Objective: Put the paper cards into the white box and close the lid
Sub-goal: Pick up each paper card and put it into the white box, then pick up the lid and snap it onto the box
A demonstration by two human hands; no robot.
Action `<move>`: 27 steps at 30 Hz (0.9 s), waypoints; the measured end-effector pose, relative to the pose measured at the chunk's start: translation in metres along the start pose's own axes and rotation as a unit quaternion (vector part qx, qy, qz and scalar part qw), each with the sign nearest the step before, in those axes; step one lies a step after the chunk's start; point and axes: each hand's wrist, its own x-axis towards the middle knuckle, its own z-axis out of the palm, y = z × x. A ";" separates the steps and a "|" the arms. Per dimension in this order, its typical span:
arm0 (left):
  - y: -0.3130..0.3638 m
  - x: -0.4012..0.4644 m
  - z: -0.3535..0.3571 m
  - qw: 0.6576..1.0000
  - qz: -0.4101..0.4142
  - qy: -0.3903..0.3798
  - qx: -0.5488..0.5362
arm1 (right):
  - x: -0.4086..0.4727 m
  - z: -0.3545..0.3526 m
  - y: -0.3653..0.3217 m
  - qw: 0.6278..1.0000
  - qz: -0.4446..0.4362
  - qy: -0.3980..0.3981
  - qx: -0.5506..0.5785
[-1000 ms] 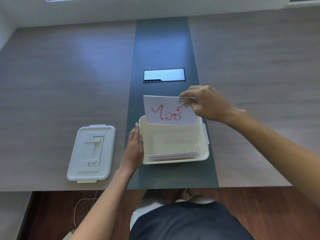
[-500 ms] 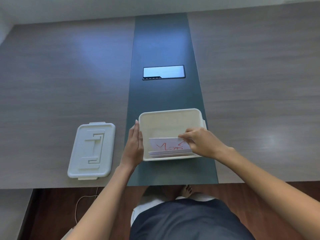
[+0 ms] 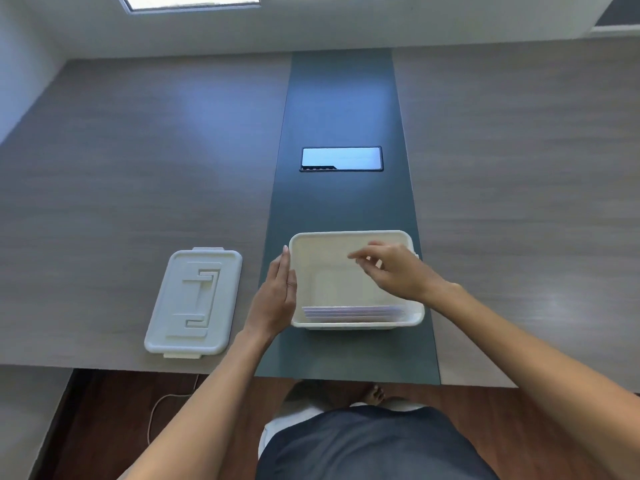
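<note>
The white box (image 3: pixel 349 237) stands without its lid on the dark centre strip of the table, near the front edge. Several paper cards (image 3: pixel 353 313) stand on edge against its near wall. My left hand (image 3: pixel 275 299) lies flat against the box's left side, fingers straight. Above the box's right half hovers my right hand (image 3: pixel 391 271), fingers loosely apart and holding nothing. The white lid (image 3: pixel 194 303) lies flat on the table to the left of the box, apart from it.
A dark rectangular cable hatch (image 3: pixel 341 158) sits in the centre strip behind the box. The table's front edge runs just below the lid and box. A thin white cable (image 3: pixel 157 410) lies on the wooden floor below.
My right hand lowered the card with red writing into the box against the other cards, let go of it, and lifted away empty. The left hand stayed on the box's side.
</note>
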 end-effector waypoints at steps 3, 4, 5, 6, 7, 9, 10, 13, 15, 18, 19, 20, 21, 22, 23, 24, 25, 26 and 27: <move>0.000 0.001 -0.011 0.999 0.008 -0.003 0.044 | 0.028 0.000 -0.006 0.998 -0.038 0.052 0.003; -0.002 0.002 -0.017 0.999 -0.003 0.004 0.046 | 0.040 0.000 -0.009 0.997 -0.045 0.055 0.004; -0.003 0.002 -0.021 0.999 -0.016 0.014 0.049 | 0.050 0.000 -0.010 0.997 -0.047 0.056 0.005; -0.006 0.002 -0.026 0.997 -0.030 0.032 0.056 | 0.061 0.001 -0.013 0.998 -0.046 0.050 0.001; -0.011 0.001 -0.033 0.996 -0.041 0.053 0.066 | 0.072 0.003 -0.017 0.998 -0.044 0.036 -0.010; -0.023 -0.004 -0.047 0.991 -0.067 0.083 0.082 | 0.092 0.010 -0.024 0.999 -0.036 0.002 -0.036; -0.031 -0.009 -0.054 0.988 -0.086 0.095 0.082 | 0.102 0.014 -0.028 0.998 -0.034 -0.013 -0.046; -0.059 -0.029 -0.073 0.976 -0.152 0.132 0.083 | 0.127 0.036 -0.042 0.994 -0.044 -0.061 -0.077; -0.075 -0.043 -0.083 0.968 -0.187 0.141 0.086 | 0.143 0.052 -0.054 0.991 -0.055 -0.086 -0.092; -0.098 -0.070 -0.096 0.950 -0.253 0.166 0.074 | 0.169 0.079 -0.078 0.983 -0.087 -0.120 -0.106; -0.105 -0.078 -0.100 0.943 -0.274 0.176 0.065 | 0.178 0.089 -0.087 0.980 -0.100 -0.131 -0.111; -0.110 -0.087 -0.102 0.936 -0.295 0.182 0.058 | 0.186 0.099 -0.095 0.976 -0.112 -0.144 -0.118; -0.114 -0.093 -0.103 0.931 -0.313 0.182 0.053 | 0.194 0.107 -0.101 0.973 -0.122 -0.154 -0.125; -0.118 -0.098 -0.104 0.924 -0.333 0.180 0.047 | 0.202 0.115 -0.108 0.968 -0.131 -0.166 -0.133; -0.123 -0.105 -0.104 0.917 -0.355 0.179 0.034 | 0.211 0.127 -0.115 0.964 -0.141 -0.178 -0.139; -0.123 -0.106 -0.102 0.913 -0.367 0.178 0.022 | 0.216 0.133 -0.118 0.962 -0.143 -0.186 -0.143; -0.125 -0.109 -0.101 0.907 -0.382 0.179 0.007 | 0.223 0.141 -0.122 0.959 -0.146 -0.195 -0.147; -0.127 -0.111 -0.099 0.898 -0.399 0.184 -0.008 | 0.230 0.150 -0.127 0.956 -0.148 -0.207 -0.147; -0.129 -0.113 -0.097 0.891 -0.413 0.188 -0.019 | 0.236 0.158 -0.130 0.953 -0.149 -0.217 -0.148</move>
